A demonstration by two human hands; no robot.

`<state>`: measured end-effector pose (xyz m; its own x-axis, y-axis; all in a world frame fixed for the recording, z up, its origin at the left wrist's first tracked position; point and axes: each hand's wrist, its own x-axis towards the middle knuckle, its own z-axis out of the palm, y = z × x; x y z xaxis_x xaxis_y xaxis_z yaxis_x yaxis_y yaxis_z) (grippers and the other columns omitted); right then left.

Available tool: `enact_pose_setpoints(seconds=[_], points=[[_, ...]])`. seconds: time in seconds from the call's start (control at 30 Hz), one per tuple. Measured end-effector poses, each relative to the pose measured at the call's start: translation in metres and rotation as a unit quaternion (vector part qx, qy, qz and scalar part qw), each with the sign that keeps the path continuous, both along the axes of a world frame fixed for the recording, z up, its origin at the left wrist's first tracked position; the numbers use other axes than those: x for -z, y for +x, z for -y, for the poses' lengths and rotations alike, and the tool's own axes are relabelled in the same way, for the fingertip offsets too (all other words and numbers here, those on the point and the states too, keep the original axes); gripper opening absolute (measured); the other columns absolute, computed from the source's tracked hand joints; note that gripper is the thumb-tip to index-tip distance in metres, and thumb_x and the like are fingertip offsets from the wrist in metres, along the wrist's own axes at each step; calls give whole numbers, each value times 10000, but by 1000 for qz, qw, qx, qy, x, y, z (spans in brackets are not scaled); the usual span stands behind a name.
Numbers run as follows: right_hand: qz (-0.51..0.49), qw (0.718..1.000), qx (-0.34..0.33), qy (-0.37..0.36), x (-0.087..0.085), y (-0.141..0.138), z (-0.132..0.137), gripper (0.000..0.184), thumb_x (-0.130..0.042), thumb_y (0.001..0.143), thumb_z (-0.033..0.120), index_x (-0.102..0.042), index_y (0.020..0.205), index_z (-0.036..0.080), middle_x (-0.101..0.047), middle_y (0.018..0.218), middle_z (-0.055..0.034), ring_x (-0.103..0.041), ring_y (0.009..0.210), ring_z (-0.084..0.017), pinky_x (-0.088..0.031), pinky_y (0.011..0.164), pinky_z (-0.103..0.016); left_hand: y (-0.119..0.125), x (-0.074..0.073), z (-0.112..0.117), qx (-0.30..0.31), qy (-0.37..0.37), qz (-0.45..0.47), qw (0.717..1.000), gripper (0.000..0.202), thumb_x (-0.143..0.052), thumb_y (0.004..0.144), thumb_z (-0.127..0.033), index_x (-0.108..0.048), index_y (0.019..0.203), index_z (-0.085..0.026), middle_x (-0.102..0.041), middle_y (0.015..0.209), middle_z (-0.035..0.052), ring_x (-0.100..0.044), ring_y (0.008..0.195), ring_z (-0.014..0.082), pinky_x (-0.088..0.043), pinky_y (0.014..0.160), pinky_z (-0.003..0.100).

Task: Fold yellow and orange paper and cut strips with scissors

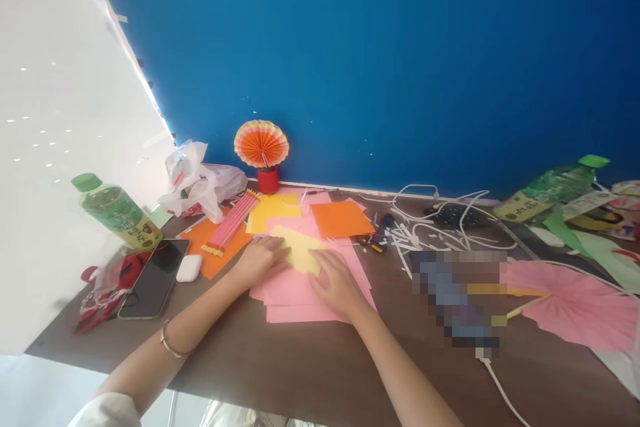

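Your left hand point(264, 259) and right hand point(336, 277) lie at opposite ends of the pale yellow sheet point(299, 250), on pink paper point(315, 310) between the desk's point(280, 367) front and back edges; I can't tell whether either pinches it. Press evenly, keeping it flat.

Bright, hazy; white left panel point(55, 93) washed out; patch point(457, 300) at right pixelated.

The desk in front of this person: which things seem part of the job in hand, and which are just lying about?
Likely part of the job:
- pale yellow sheet, touched by the left hand and right hand
- pink sheets beneath it
- orange sheet

Apparently just lying about:
- phone
- small white case
- plastic bag
- white cables
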<state>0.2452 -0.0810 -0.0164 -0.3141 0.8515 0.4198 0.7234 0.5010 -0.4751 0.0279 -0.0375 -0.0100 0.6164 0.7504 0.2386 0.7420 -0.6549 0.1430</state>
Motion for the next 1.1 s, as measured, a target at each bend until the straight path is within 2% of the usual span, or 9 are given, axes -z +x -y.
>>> enact_pose_setpoints(seconds=[0.13, 0.23, 0.33, 0.5, 0.67, 0.77, 0.9, 1.1], points=[[23, 999, -38, -28, -3, -4, 1, 172, -492, 831, 239, -615, 949, 223, -648, 976, -68, -595, 891, -218, -507, 809, -392, -3, 9, -1, -8, 8, 35, 999, 258, -452, 870, -384, -641, 970, -239, -592, 1081, 78, -543, 941, 235, -434, 814, 400], [30, 998, -49, -28, -2, 2, -3, 165, -461, 847, 201, -625, 852, 213, -650, 959, -65, -608, 892, -201, -514, 827, -366, -14, 13, -4, 37, -34, 94, 994, 264, -522, 830, -398, -636, 1004, -236, -571, 1133, 79, -512, 998, 236, -421, 851, 398], [30, 998, -59, -23, 0, 9, -6, 192, -434, 858, 188, -625, 856, 206, -644, 1000, -73, -601, 958, -205, -504, 875, -362, -23, 15, -8, 69, -74, 130, 986, 253, -540, 823, -396, -645, 990, -237, -578, 1145, 67, -503, 1013, 225, -411, 878, 392], [22, 997, -67, -27, 2, 16, -9, 218, -404, 861, 181, -614, 899, 223, -637, 998, -67, -607, 955, -202, -505, 880, -362, -24, 11, -9, 71, -86, 143, 983, 251, -588, 788, -421, -670, 914, -220, -618, 1108, 53, -514, 986, 225, -421, 862, 384], [-6, 997, -59, -42, 6, 17, -12, 173, -450, 863, 244, -622, 860, 238, -637, 969, -57, -609, 934, -205, -507, 862, -365, -23, 8, -10, 78, -93, 150, 981, 187, -519, 846, -312, -678, 815, -221, -653, 1050, 32, -555, 953, 201, -436, 849, 367], [-19, 997, -51, -48, 9, 17, -14, 153, -474, 861, 264, -623, 842, 240, -635, 959, -57, -597, 936, -211, -505, 845, -383, -25, 12, -11, 77, -117, 178, 974, 157, -546, 823, -289, -675, 779, -212, -650, 1067, 40, -557, 1037, 215, -444, 873, 366], [-29, 997, -64, -41, 10, 17, -16, 130, -501, 848, 266, -616, 797, 233, -627, 915, -63, -569, 970, -223, -489, 856, -404, -28, 13, -10, 69, -145, 200, 967, 133, -545, 802, -233, -651, 730, -195, -622, 1138, 56, -445, 1218, 235, -425, 940, 365], [-25, 997, -60, -44, 6, 16, -19, 115, -525, 830, 289, -572, 744, 229, -614, 867, -60, -569, 904, -221, -494, 791, -389, -26, 5, -5, 46, -189, 209, 958, 127, -475, 825, -197, -591, 776, -180, -576, 1211, 85, -376, 1271, 216, -392, 994, 365]])
